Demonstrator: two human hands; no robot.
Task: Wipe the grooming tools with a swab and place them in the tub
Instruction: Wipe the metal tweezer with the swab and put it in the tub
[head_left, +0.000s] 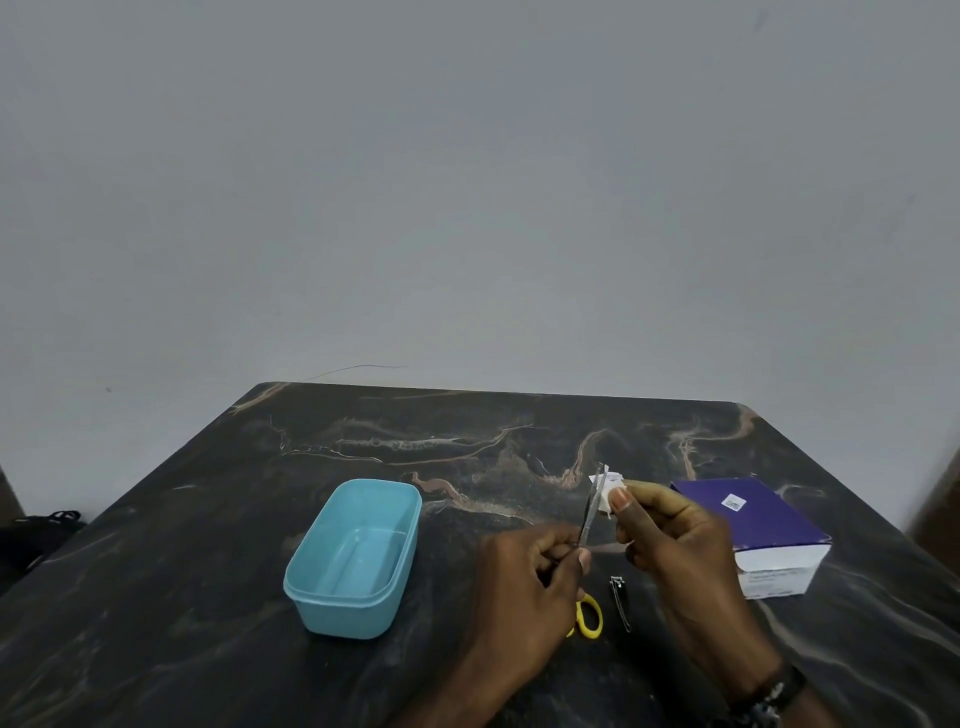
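- Dark marbled counter (363, 447) stands against a plain grey wall, with an empty blue tub (358, 556) at the left and a purple box (753, 525) at the right.
- Left hand (530, 577) grips a thin metal tool, seemingly tweezers (589, 512), fingers closed round its lower end, tip upward.
- Right hand (670, 530) pinches a white swab (608, 493) against the tool's upper part.
- Yellow-handled scissors (589, 616) and a nail clipper (621, 603) lie on the counter beneath the hands, apparently unwiped.
- Wiping of the first tool seems under way; nothing is in the tub.
- Next, the tool must be carried left and dropped into the tub.
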